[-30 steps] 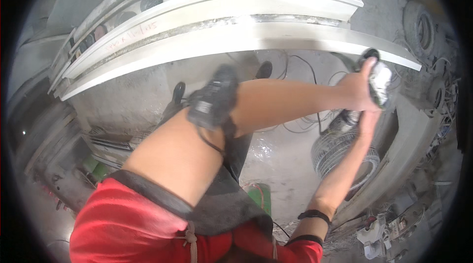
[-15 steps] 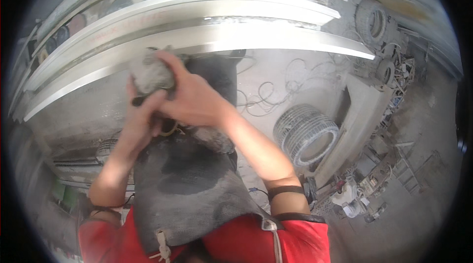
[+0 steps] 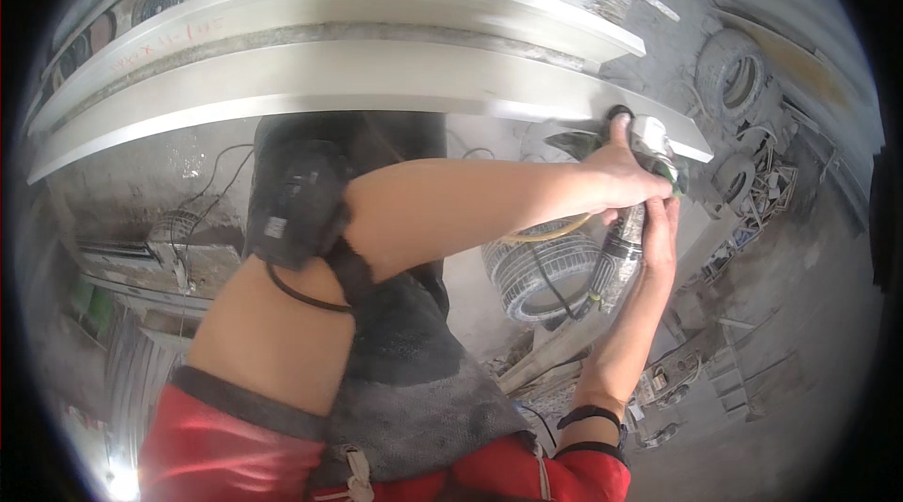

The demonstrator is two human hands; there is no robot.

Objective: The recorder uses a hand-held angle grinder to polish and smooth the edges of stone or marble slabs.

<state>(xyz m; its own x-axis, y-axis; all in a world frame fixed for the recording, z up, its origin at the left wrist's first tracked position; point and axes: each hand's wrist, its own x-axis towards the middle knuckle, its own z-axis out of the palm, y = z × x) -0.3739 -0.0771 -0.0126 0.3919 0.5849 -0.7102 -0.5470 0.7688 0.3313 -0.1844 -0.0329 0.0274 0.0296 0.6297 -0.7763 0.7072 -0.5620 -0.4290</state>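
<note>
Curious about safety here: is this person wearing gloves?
No, the left hand and the right hand, both on the power tool, show bare skin.

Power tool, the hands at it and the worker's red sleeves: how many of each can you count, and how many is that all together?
Power tool: 1, the grey one
Hands: 2, the left hand and the right hand
Red sleeves: 2, the left sleeve and the right sleeve
Total: 5
</note>
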